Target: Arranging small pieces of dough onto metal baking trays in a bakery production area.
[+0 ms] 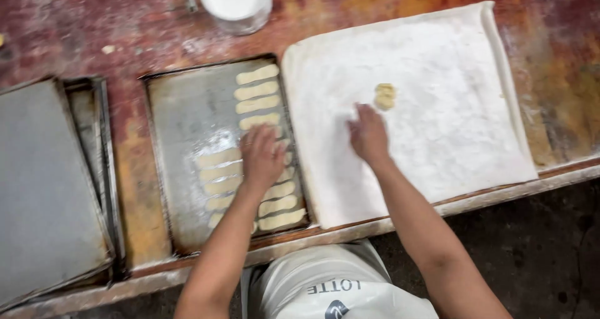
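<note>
Worn red table (156, 31) bears trays (181, 125), floured cloth (450, 137), jar (237, 3).

Head view, straight down, near worktable (156, 25)

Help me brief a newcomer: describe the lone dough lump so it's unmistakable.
Find the white floured cloth on the worn red table. Just beyond the right hand lies the dough lump, small, pale, alone; the other pieces are fingers lined up on the tray.

A white plastic bag (337, 288) sits at the bottom edge, below the desk (156, 31), between the person's forearms; it bulges roundly and bears dark print and a dark blue mark. A white round tub (236, 3) stands at the desk's far edge. No signs or screens show.
</note>
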